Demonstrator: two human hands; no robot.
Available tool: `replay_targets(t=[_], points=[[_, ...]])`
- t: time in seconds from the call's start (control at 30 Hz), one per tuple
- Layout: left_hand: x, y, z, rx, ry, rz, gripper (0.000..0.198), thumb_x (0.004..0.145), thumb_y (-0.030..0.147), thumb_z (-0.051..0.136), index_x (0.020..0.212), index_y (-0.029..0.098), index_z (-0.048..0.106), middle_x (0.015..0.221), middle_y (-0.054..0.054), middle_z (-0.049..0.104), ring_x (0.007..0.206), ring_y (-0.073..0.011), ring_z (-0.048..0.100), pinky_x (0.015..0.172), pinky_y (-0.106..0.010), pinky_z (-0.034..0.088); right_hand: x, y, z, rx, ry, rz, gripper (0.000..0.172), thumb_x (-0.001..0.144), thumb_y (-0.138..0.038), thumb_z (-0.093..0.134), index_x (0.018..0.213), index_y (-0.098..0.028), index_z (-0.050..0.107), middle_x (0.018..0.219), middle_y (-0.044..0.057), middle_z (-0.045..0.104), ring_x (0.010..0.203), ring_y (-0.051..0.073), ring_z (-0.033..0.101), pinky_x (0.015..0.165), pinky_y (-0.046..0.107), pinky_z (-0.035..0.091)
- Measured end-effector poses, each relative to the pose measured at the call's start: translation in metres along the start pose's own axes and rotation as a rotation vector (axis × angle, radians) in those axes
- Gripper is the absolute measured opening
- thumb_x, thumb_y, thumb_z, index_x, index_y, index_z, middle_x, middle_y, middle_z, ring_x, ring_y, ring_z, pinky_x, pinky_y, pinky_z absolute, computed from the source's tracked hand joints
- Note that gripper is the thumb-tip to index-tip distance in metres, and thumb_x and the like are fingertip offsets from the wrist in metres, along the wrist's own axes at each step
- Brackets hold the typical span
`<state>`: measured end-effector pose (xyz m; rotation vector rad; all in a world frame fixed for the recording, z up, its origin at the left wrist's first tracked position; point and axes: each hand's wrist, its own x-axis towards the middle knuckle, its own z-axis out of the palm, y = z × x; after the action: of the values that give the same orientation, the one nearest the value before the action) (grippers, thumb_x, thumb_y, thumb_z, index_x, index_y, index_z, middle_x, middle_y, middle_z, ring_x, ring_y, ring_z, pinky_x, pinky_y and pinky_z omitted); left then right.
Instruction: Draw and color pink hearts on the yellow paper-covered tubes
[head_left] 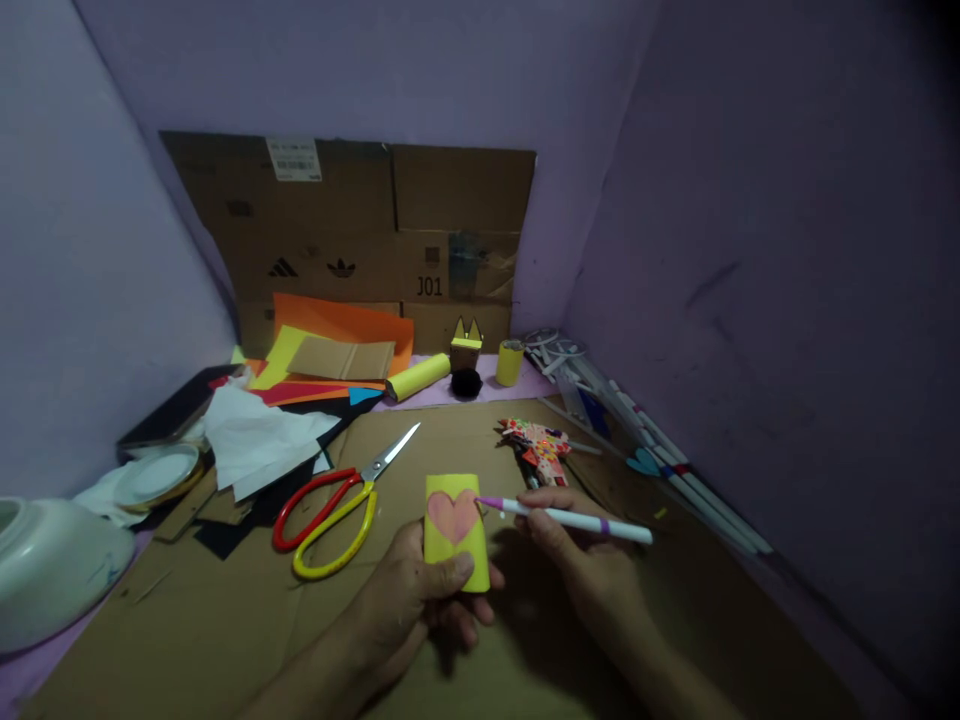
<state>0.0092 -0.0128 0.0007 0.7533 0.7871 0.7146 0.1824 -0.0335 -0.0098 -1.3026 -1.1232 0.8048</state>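
My left hand (431,585) grips a small yellow paper-covered tube (439,558), its thumb pressed on the lower front. A pink heart (454,517) shows on the tube's face. In my right hand (566,535) is a white marker (592,523) with a purple tip and a purple band. The marker's tip touches or nearly touches the heart's upper right edge; I cannot tell which. Scissors (367,485) with one red and one yellow handle lie partly open to the left of the tube.
Colourful patterned pieces (541,447) lie beyond my right hand. A yellow roll (418,377) and a short yellow cylinder (509,363) are at the back. White tissue (262,432) and a white bowl (60,565) sit left. Several markers (697,505) line the right wall.
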Motion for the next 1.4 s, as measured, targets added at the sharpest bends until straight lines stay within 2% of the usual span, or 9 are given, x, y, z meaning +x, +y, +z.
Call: replay_targets(t=[0.17, 0.4, 0.57, 0.73, 0.87, 1.0, 1.13, 1.3, 1.4], points=[[-0.0006, 0.0004, -0.0008, -0.056, -0.047, -0.019, 0.043, 0.060, 0.030, 0.079, 0.088, 0.010, 0.054, 0.073, -0.010, 0.070, 0.047, -0.0126, 0.060, 0.036, -0.017, 0.047, -0.0001, 0.0013, 0.0007, 0.117, -0.153, 0.054, 0.024, 0.075, -0.042, 0.066, 0.080, -0.019, 0.067, 0.068, 0.004, 0.070, 0.065, 0.019, 0.066, 0.059, 0.027, 0.050], [-0.0014, -0.0003, -0.0027, -0.095, -0.130, -0.015, 0.039, 0.064, 0.028, 0.077, 0.091, 0.010, 0.054, 0.075, -0.011, 0.071, 0.050, -0.0131, 0.063, 0.037, -0.016, 0.047, 0.0022, 0.0011, 0.0033, 0.290, -0.075, 0.075, 0.025, 0.072, -0.043, 0.069, 0.079, -0.019, 0.065, 0.063, 0.001, 0.066, 0.062, 0.018, 0.064, 0.057, 0.026, 0.049], [-0.0008, 0.0007, -0.0026, -0.106, -0.131, -0.016, 0.037, 0.064, 0.028, 0.077, 0.089, 0.011, 0.055, 0.073, -0.010, 0.070, 0.049, -0.0128, 0.062, 0.036, -0.016, 0.046, 0.0023, 0.0042, 0.0032, 0.331, -0.183, 0.097, 0.024, 0.073, -0.041, 0.070, 0.079, -0.018, 0.067, 0.063, 0.002, 0.067, 0.062, 0.017, 0.062, 0.057, 0.025, 0.046], [-0.0021, -0.0004, -0.0023, -0.118, -0.151, -0.003, 0.037, 0.066, 0.026, 0.075, 0.092, 0.011, 0.055, 0.075, -0.011, 0.071, 0.050, -0.0136, 0.063, 0.036, -0.016, 0.046, 0.0028, 0.0038, 0.0030, 0.363, -0.108, 0.097, 0.026, 0.070, -0.044, 0.071, 0.077, -0.019, 0.066, 0.060, 0.000, 0.065, 0.060, 0.016, 0.061, 0.058, 0.025, 0.047], [-0.0026, 0.0001, -0.0016, -0.120, -0.140, -0.011, 0.037, 0.064, 0.026, 0.076, 0.090, 0.010, 0.056, 0.074, -0.011, 0.071, 0.050, -0.0137, 0.063, 0.036, -0.016, 0.047, 0.0025, 0.0047, 0.0025, 0.356, -0.168, 0.092, 0.025, 0.073, -0.043, 0.069, 0.079, -0.019, 0.067, 0.062, 0.002, 0.066, 0.062, 0.017, 0.061, 0.057, 0.026, 0.046], [-0.0022, 0.0001, -0.0024, -0.119, -0.156, -0.010, 0.038, 0.064, 0.026, 0.077, 0.091, 0.010, 0.057, 0.075, -0.012, 0.071, 0.050, -0.0138, 0.063, 0.037, -0.016, 0.047, 0.0032, 0.0043, 0.0023, 0.354, -0.116, 0.088, 0.028, 0.070, -0.046, 0.071, 0.076, -0.019, 0.067, 0.060, 0.001, 0.065, 0.058, 0.016, 0.059, 0.055, 0.025, 0.046], [-0.0010, 0.0000, -0.0028, -0.114, -0.149, -0.010, 0.037, 0.064, 0.027, 0.077, 0.089, 0.009, 0.057, 0.074, -0.012, 0.071, 0.050, -0.0134, 0.063, 0.037, -0.016, 0.047, 0.0033, 0.0039, 0.0020, 0.328, -0.166, 0.062, 0.026, 0.072, -0.044, 0.069, 0.076, -0.018, 0.068, 0.059, 0.003, 0.065, 0.058, 0.018, 0.061, 0.054, 0.027, 0.048], [-0.0012, 0.0007, 0.0002, -0.060, -0.078, -0.003, 0.043, 0.060, 0.031, 0.079, 0.088, 0.009, 0.055, 0.075, -0.012, 0.070, 0.049, -0.0132, 0.062, 0.036, -0.017, 0.047, 0.0026, 0.0022, -0.0003, 0.221, -0.026, -0.008, 0.022, 0.074, -0.041, 0.067, 0.079, -0.019, 0.067, 0.063, 0.002, 0.067, 0.060, 0.018, 0.064, 0.055, 0.026, 0.050], [-0.0023, -0.0008, 0.0010, -0.046, -0.078, 0.001, 0.043, 0.060, 0.031, 0.080, 0.087, 0.009, 0.055, 0.074, -0.012, 0.070, 0.049, -0.0133, 0.062, 0.036, -0.017, 0.047, 0.0026, 0.0020, -0.0023, 0.141, -0.014, -0.035, 0.019, 0.077, -0.037, 0.065, 0.082, -0.020, 0.066, 0.067, 0.002, 0.069, 0.064, 0.018, 0.067, 0.058, 0.025, 0.052]])
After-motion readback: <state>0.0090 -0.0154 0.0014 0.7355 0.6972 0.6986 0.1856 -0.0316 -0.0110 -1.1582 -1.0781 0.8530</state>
